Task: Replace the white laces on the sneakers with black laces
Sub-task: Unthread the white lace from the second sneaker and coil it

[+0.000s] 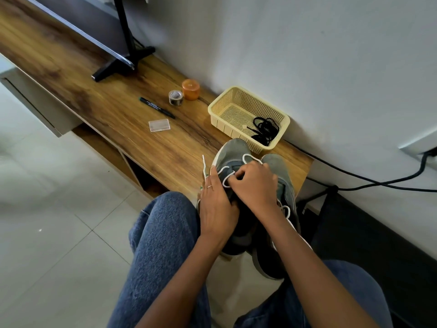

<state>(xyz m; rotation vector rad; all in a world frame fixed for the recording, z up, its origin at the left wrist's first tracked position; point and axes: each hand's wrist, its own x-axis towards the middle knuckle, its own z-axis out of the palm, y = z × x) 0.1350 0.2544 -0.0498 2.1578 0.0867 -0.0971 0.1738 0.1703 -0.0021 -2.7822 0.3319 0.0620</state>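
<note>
Two grey sneakers stand side by side at the near end of the wooden bench, toes pointing away from me. My left hand (216, 204) grips the side of the left sneaker (233, 150). Over that shoe's tongue my right hand (254, 183) has its fingers curled round the white lace (224, 178), which lies in loose loops; one lace end (203, 165) sticks up to the left. The right sneaker (275, 162) keeps its white lace, partly hidden by my right wrist. Black laces (264, 130) lie bundled in a yellow basket (221, 108) just beyond the shoes.
On the wooden bench (118, 110) lie a black marker (157, 107), a tape roll (176, 97), an orange jar (190, 89) and a small clear box (159, 125). A black stand foot (123, 62) sits further left. Cables (354, 176) run along the wall at right. My knees in jeans are below.
</note>
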